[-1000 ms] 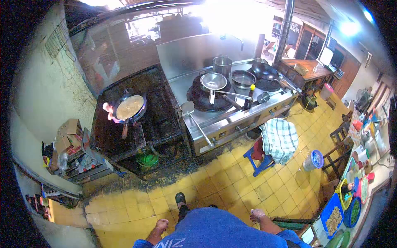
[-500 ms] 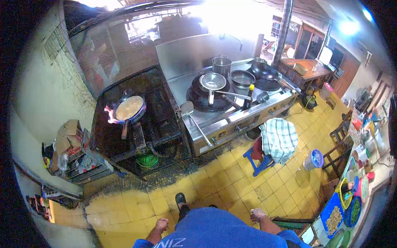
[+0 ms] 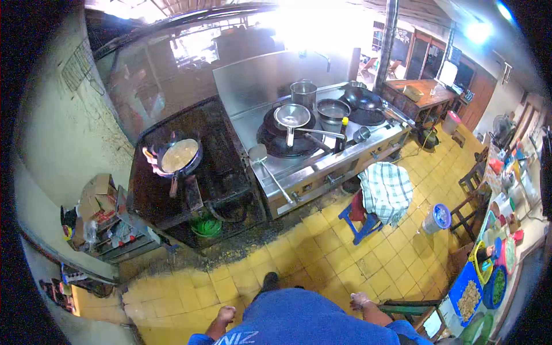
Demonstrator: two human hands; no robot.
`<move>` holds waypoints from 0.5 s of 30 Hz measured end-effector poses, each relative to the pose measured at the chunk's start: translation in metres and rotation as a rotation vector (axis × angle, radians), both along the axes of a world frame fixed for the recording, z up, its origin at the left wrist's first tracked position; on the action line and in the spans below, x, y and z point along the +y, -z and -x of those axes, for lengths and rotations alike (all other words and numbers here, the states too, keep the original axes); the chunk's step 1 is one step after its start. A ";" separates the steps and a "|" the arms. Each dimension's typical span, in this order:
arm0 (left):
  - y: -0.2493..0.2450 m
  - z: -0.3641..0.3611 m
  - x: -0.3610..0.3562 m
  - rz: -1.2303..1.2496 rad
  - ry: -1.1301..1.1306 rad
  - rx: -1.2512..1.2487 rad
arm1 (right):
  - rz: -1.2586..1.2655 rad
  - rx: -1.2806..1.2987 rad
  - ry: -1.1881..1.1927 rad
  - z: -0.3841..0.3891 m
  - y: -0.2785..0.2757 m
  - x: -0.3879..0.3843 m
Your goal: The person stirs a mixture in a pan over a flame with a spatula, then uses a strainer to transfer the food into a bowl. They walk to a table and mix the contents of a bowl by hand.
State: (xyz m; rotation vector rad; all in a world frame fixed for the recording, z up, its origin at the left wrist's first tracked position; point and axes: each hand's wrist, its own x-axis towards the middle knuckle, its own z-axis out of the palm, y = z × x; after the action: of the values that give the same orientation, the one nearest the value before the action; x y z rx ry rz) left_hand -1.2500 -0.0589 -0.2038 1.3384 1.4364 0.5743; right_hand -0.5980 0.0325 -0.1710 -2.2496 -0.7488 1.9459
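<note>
My left hand (image 3: 226, 314) hangs beside my blue shirt (image 3: 299, 316), its fingers curled in and nothing visible in them. On the other side, my right hand (image 3: 360, 300) hangs above the tiled floor, loosely closed, with no object seen in it. Neither hand touches anything. Ahead on the left, a frying pan (image 3: 179, 155) with pale brown food sits over a burner, flames licking up its left side. Its handle (image 3: 173, 187) points toward me. A long-handled turner (image 3: 270, 175) lies across the front left edge of the steel stove (image 3: 310, 187).
On the stove stand a strainer (image 3: 291, 116), a tall pot (image 3: 303, 95), a black pan (image 3: 333, 109) and a wok (image 3: 362, 99). A blue stool (image 3: 362, 230) with a checked cloth (image 3: 386, 190) and a bucket (image 3: 437, 217) stand on the floor. Food trays (image 3: 467, 296) line the right counter.
My visible foot has drawn back closer under my body, and the view has shifted slightly. Flames now rise higher beside the pan. Both hands stay low at my sides.
</note>
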 end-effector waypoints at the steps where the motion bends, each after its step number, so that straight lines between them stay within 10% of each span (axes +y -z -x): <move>1: -0.016 -0.004 0.006 -0.341 0.145 0.115 | 0.037 0.012 0.097 0.018 -0.048 0.003; 4: -0.013 0.006 0.000 0.092 -0.002 0.326 | 0.020 -0.010 0.074 0.031 -0.049 0.003; 7: -0.018 0.007 0.003 0.563 -0.196 0.189 | -0.381 -0.017 -0.407 -0.005 0.093 -0.009; 13: -0.028 -0.019 -0.026 0.554 -0.385 0.131 | -0.309 -0.448 -0.903 0.011 -0.017 0.009; 15: -0.006 -0.002 -0.016 0.305 -0.236 0.070 | -0.283 -0.333 -0.661 0.017 -0.044 0.001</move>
State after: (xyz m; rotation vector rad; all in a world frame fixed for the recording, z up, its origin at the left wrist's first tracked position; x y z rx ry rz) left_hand -1.2478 -0.0746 -0.1975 0.9647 1.6782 0.4407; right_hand -0.6151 0.0335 -0.1270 -2.3495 -1.8737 1.5010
